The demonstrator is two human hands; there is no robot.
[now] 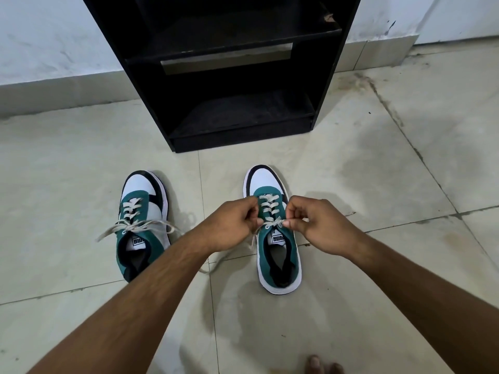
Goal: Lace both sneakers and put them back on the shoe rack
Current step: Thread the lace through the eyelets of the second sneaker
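Knotting right sneaker | lace ends pinched by left hand and right hand, fingers curled | even tension advised between fingertips | left sneaker unheld.

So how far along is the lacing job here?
Left sneaker: laced, ends lying loose across it. In hand: left hand and right hand each pinch a lace at the right sneaker's top eyelets. Left: finish it, then put both on the black shoe rack.
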